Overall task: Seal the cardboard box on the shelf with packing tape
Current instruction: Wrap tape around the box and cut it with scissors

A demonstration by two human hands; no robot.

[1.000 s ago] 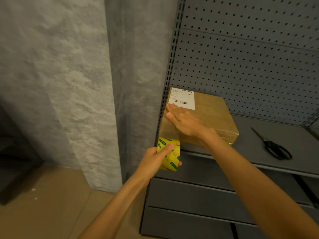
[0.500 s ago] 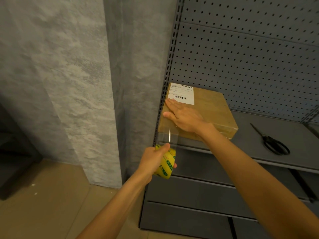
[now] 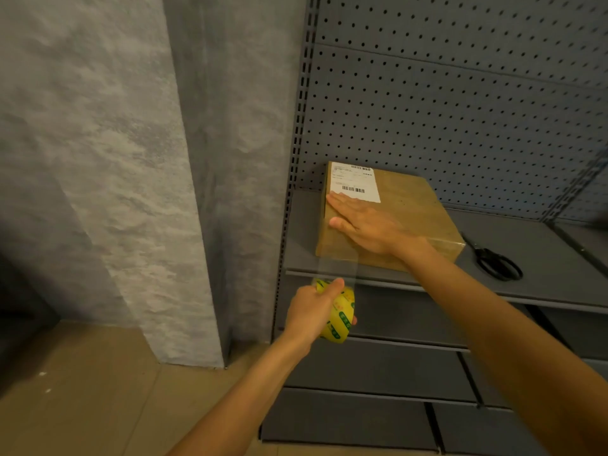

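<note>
Clear tape (image 3: 337, 268) now stretches off the box (image 3: 408, 209) — your left hand (image 3: 312, 312) grips the roll (image 3: 342, 319), right hand (image 3: 365, 223) pressing flat; cutting comes next.

A grey metal shelf (image 3: 543, 258) backed by perforated panel carries a cardboard box (image 3: 411, 205) at its left end, white label on top, and a pair of black scissors (image 3: 496, 263) lying flat just to the right of it, not quite touching.
</note>
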